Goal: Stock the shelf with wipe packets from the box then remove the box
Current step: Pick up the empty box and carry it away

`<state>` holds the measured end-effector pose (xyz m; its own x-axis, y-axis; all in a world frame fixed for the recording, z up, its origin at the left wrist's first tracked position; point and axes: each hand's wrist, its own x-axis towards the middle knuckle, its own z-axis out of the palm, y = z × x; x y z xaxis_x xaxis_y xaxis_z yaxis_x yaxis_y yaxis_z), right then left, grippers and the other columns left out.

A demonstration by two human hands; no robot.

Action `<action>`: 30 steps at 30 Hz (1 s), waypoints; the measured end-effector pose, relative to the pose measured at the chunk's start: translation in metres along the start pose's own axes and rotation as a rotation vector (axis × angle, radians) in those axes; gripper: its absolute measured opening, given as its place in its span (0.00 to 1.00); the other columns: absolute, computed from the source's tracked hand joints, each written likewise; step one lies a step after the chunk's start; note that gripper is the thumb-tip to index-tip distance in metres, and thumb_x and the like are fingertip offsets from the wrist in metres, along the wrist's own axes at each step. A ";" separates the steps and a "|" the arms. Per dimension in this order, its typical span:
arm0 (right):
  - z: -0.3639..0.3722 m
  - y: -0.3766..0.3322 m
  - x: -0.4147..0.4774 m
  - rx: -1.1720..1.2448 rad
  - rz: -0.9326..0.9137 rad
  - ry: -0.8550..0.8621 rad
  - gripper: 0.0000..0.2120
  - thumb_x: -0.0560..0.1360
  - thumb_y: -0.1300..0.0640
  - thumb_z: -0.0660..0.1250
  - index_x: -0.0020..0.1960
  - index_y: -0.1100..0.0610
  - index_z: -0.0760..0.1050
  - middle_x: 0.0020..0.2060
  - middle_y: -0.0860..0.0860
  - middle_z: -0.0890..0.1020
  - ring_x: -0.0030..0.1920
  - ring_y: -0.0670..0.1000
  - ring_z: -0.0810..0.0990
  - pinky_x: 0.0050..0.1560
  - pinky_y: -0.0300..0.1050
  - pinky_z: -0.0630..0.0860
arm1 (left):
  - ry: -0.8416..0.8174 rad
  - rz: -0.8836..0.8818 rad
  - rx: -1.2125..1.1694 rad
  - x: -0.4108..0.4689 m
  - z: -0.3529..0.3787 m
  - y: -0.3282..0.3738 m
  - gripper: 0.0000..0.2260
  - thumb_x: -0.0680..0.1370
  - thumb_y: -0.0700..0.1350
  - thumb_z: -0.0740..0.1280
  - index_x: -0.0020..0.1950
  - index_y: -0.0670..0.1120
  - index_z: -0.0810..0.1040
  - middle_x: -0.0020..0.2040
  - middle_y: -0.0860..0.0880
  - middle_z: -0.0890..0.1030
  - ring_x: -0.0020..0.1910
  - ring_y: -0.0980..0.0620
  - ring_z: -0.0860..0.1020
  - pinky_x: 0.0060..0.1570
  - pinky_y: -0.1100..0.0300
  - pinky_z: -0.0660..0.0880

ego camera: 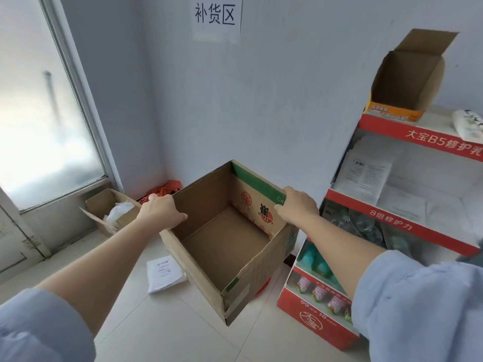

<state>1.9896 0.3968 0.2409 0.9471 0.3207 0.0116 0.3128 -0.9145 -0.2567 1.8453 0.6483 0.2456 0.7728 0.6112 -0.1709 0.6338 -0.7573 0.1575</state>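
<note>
White tiled floor [156,325], room corner, pale wall [274,100], frosted window [39,113] on the left. Red-and-white cardboard shelf [392,223] stands at right, with a white packet [468,126] on its top tier. Both arms are outstretched. Left hand [162,210] is clamped over the left rim of the brown corrugated box [201,273], right hand [298,208] on the right rim. Box is open-topped and tilted, bare bottom showing, just beside the shelf.
</note>
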 end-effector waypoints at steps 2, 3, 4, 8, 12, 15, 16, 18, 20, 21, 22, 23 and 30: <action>0.002 0.000 0.033 0.001 -0.005 -0.003 0.20 0.76 0.51 0.63 0.66 0.54 0.67 0.54 0.55 0.78 0.51 0.56 0.77 0.37 0.43 0.71 | 0.004 -0.015 -0.022 0.029 0.001 0.010 0.24 0.77 0.59 0.64 0.65 0.45 0.71 0.61 0.41 0.71 0.58 0.43 0.74 0.46 0.54 0.68; 0.003 0.000 0.049 0.003 -0.007 -0.007 0.20 0.76 0.52 0.63 0.66 0.54 0.67 0.53 0.54 0.78 0.50 0.56 0.77 0.37 0.44 0.71 | 0.005 -0.018 -0.031 0.043 0.001 0.014 0.24 0.77 0.59 0.65 0.65 0.45 0.71 0.61 0.41 0.71 0.57 0.43 0.75 0.47 0.54 0.69; 0.006 0.000 0.065 0.004 -0.011 -0.013 0.21 0.75 0.52 0.63 0.67 0.54 0.67 0.53 0.54 0.78 0.50 0.56 0.77 0.37 0.44 0.72 | 0.006 -0.025 -0.041 0.057 0.001 0.018 0.24 0.76 0.59 0.65 0.65 0.45 0.71 0.61 0.41 0.71 0.57 0.42 0.75 0.49 0.53 0.70; 0.024 0.000 0.128 0.015 -0.011 -0.038 0.21 0.75 0.52 0.64 0.67 0.53 0.67 0.53 0.54 0.78 0.50 0.56 0.77 0.38 0.44 0.73 | -0.016 -0.044 -0.076 0.117 0.008 0.031 0.23 0.76 0.59 0.66 0.63 0.44 0.72 0.60 0.41 0.71 0.55 0.42 0.75 0.50 0.53 0.72; 0.051 -0.001 0.192 0.013 -0.004 -0.067 0.20 0.76 0.52 0.64 0.67 0.53 0.67 0.54 0.54 0.78 0.52 0.56 0.77 0.39 0.44 0.73 | -0.054 -0.054 -0.120 0.186 0.026 0.038 0.22 0.75 0.58 0.67 0.61 0.44 0.72 0.61 0.40 0.69 0.55 0.40 0.75 0.54 0.50 0.74; 0.076 0.000 0.239 0.030 0.010 -0.094 0.21 0.75 0.52 0.64 0.67 0.53 0.67 0.54 0.54 0.78 0.51 0.56 0.77 0.39 0.44 0.74 | -0.075 -0.056 -0.122 0.239 0.044 0.045 0.22 0.75 0.58 0.67 0.62 0.45 0.71 0.63 0.39 0.68 0.56 0.39 0.75 0.53 0.51 0.74; 0.085 0.000 0.254 0.034 0.017 -0.105 0.21 0.75 0.52 0.64 0.67 0.53 0.67 0.53 0.54 0.78 0.51 0.56 0.77 0.39 0.44 0.73 | -0.084 -0.058 -0.123 0.256 0.050 0.047 0.23 0.75 0.58 0.67 0.63 0.45 0.71 0.63 0.39 0.68 0.56 0.39 0.75 0.54 0.50 0.74; 0.102 0.001 0.281 0.039 0.025 -0.127 0.22 0.75 0.51 0.64 0.67 0.53 0.66 0.52 0.54 0.78 0.50 0.55 0.77 0.39 0.43 0.72 | -0.107 -0.067 -0.136 0.288 0.064 0.050 0.23 0.75 0.58 0.67 0.63 0.45 0.70 0.63 0.39 0.68 0.57 0.38 0.75 0.56 0.49 0.75; 0.121 0.004 0.307 0.047 0.039 -0.140 0.22 0.75 0.50 0.64 0.68 0.52 0.66 0.52 0.54 0.77 0.50 0.55 0.77 0.41 0.45 0.75 | -0.123 -0.070 -0.150 0.316 0.077 0.054 0.23 0.75 0.57 0.67 0.63 0.45 0.69 0.63 0.39 0.68 0.58 0.38 0.74 0.56 0.46 0.75; 0.130 0.005 0.319 0.052 0.048 -0.149 0.23 0.75 0.50 0.64 0.68 0.52 0.66 0.53 0.54 0.77 0.50 0.55 0.77 0.42 0.46 0.77 | -0.128 -0.072 -0.156 0.328 0.084 0.057 0.23 0.75 0.56 0.67 0.63 0.45 0.69 0.63 0.39 0.67 0.58 0.37 0.73 0.56 0.46 0.75; 0.139 0.007 0.330 0.056 0.055 -0.160 0.24 0.75 0.50 0.64 0.69 0.51 0.65 0.53 0.54 0.77 0.50 0.55 0.77 0.44 0.47 0.77 | -0.132 -0.078 -0.158 0.340 0.090 0.059 0.22 0.75 0.56 0.67 0.63 0.44 0.69 0.63 0.39 0.67 0.59 0.37 0.73 0.56 0.45 0.75; 0.147 0.009 0.341 0.060 0.064 -0.176 0.25 0.75 0.50 0.64 0.70 0.51 0.64 0.54 0.54 0.77 0.51 0.55 0.77 0.45 0.47 0.77 | -0.136 -0.084 -0.161 0.350 0.096 0.061 0.22 0.76 0.55 0.67 0.63 0.44 0.69 0.63 0.39 0.67 0.59 0.37 0.72 0.56 0.45 0.74; 0.212 0.032 0.406 0.083 0.086 -0.296 0.30 0.70 0.43 0.66 0.69 0.49 0.64 0.52 0.52 0.76 0.48 0.55 0.78 0.46 0.50 0.80 | -0.184 -0.132 -0.196 0.410 0.152 0.079 0.23 0.77 0.54 0.66 0.67 0.43 0.67 0.63 0.39 0.67 0.60 0.37 0.71 0.59 0.46 0.72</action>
<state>2.3689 0.5499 0.0320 0.9043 0.3116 -0.2919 0.2136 -0.9221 -0.3226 2.2071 0.8041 0.0406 0.6760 0.6356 -0.3730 0.7362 -0.6045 0.3043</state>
